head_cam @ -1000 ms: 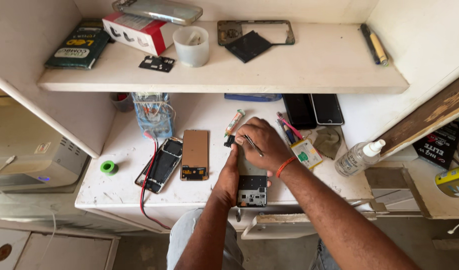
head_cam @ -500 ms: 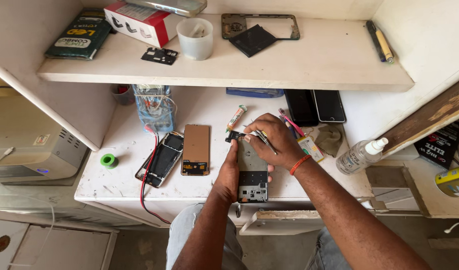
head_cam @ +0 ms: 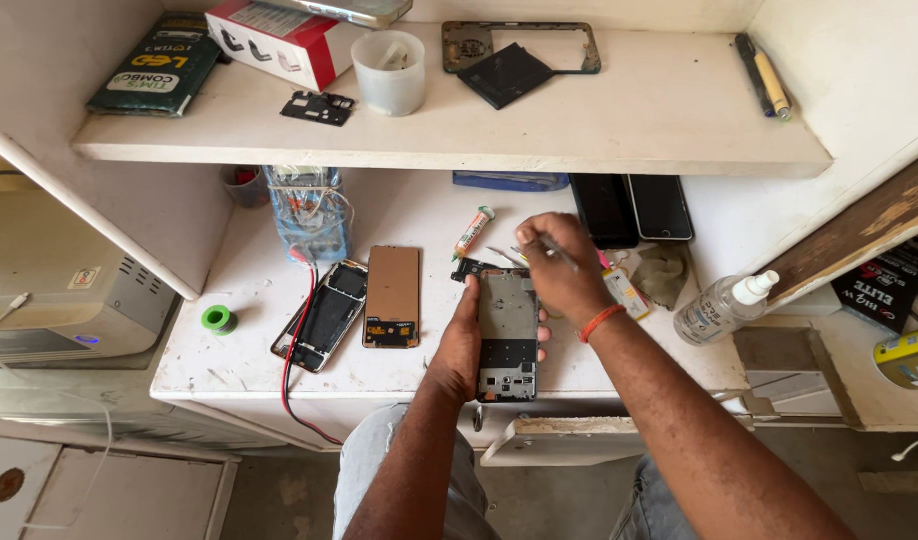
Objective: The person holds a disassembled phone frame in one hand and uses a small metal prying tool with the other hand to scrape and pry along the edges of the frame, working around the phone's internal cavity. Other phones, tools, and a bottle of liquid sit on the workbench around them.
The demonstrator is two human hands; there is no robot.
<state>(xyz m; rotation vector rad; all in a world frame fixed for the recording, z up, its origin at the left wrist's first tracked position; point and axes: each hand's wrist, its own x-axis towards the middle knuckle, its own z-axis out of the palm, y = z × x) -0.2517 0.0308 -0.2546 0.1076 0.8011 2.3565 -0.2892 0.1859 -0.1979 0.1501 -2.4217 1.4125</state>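
My left hand grips the stripped phone frame from its left side, fingers wrapped under it, tips showing at its right edge. Frame lies lengthwise at the front edge of the desk, roughly centre, bottom end overhanging toward me.

My right hand sits over the frame's top end, fingers pinched narrow on thin metal tweezers. The tips point down-left toward the frame's top; can't tell if they touch anything.

Around it on the desk:
- Small black part just off the frame's top-left corner.
- White tube with green cap behind that, tilted.
- Copper-backed display panel just left of my left hand, lying flat.
- Opened phone left of the panel, tilted, red wire running across it and over the front edge.
- Clear box of wires behind the opened phone.
- Green tape roll near the left edge.
- Two dark phones side by side at the back, right of my right hand.
- Grey rag and clear spray bottle toward the right edge.

Shelf above the desk: white cup, black battery lying on a phone bezel, small black plate, red-and-white box, dark green box, pens at the right end.
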